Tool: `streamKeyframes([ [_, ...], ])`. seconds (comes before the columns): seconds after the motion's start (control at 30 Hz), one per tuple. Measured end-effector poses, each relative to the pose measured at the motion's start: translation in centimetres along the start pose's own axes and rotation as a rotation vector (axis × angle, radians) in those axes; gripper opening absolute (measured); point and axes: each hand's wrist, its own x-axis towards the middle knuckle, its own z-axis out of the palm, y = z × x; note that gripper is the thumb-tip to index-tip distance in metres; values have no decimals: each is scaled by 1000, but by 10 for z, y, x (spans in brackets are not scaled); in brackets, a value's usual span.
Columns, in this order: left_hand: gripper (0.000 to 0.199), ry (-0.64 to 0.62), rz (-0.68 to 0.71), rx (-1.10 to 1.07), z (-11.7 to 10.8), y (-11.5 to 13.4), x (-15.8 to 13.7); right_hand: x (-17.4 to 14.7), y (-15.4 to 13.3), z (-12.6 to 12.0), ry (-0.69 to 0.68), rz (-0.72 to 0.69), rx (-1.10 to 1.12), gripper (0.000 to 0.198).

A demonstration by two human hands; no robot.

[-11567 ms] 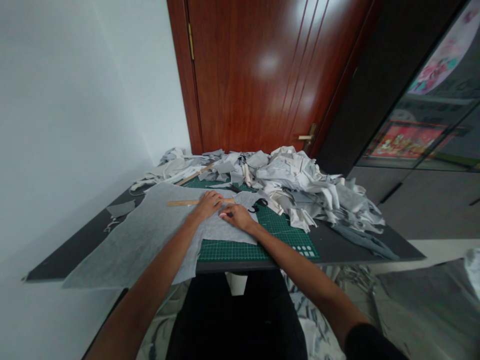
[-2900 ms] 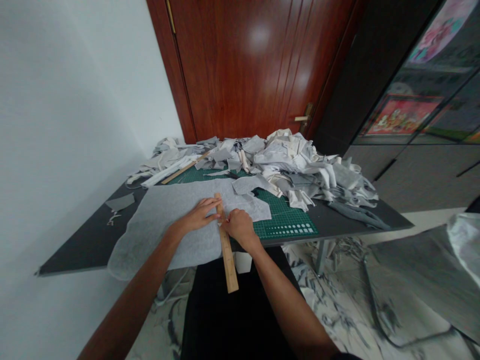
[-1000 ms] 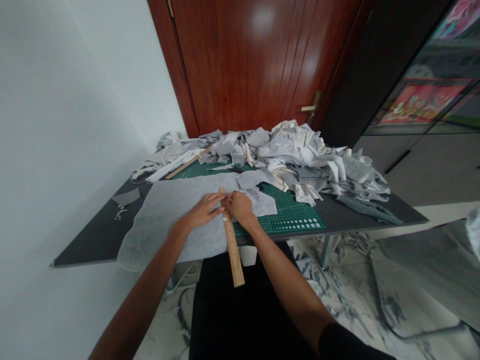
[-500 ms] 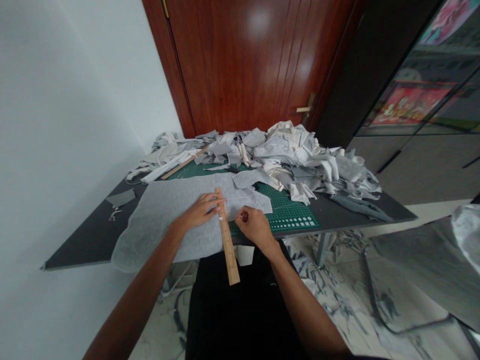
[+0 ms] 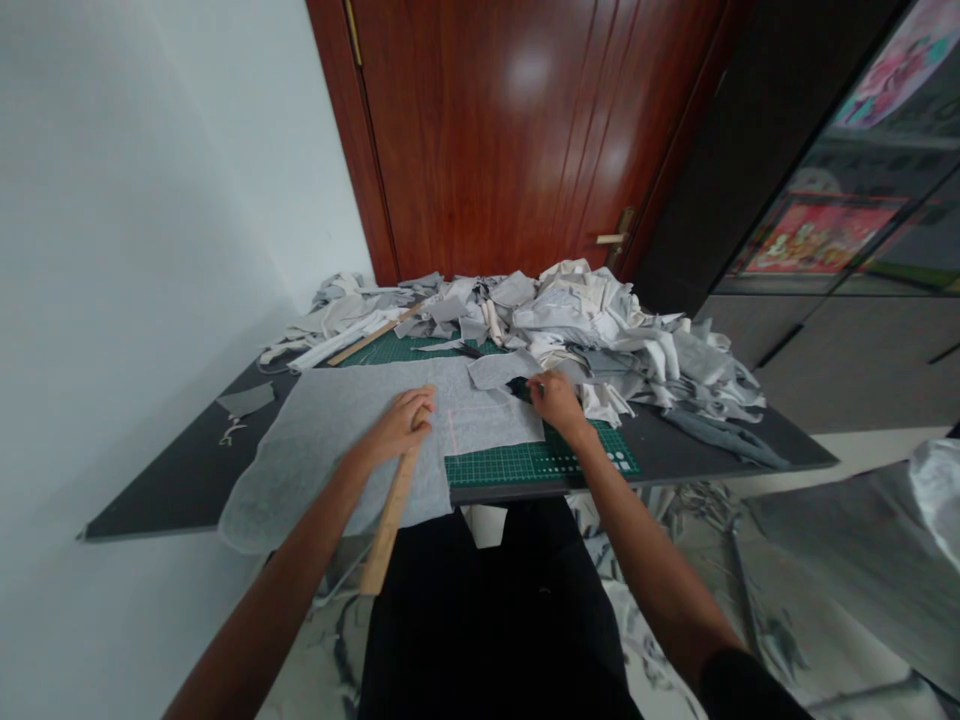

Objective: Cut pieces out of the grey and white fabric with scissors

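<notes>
My left hand grips a wooden ruler, which slants toward me past the table edge. Beneath that hand lies a light grey piece of cloth, with thin pinkish lines marked on its right part. My right hand has its fingers closed at the black handles of a pair of scissors. A small grey scrap covers the middle of the scissors. Under the cloth is a green cutting mat, showing along its front and right side.
A big heap of grey and white cloth scraps fills the table's back. A second wooden strip lies at the back left. One loose scrap rests on the dark table. More scraps litter the floor by a chair.
The ruler has been lifted off the marked lines and swung left in my left hand. My right hand has moved from the cloth's front edge up and right to the scissors.
</notes>
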Motion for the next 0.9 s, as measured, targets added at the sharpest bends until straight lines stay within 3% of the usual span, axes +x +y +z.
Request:
streamKeyframes([
  [0.13, 32, 27, -25, -28, -2, -9, 0, 28, -12, 10, -88, -129, -5, 33],
  [0.37, 34, 52, -42, -27, -1, -13, -2, 61, -29, 16, -137, -15, -100, 39],
  [0.9, 25, 153, -87, 26, -1, -15, -2, 87, -43, -17, -485, -98, -232, 34],
])
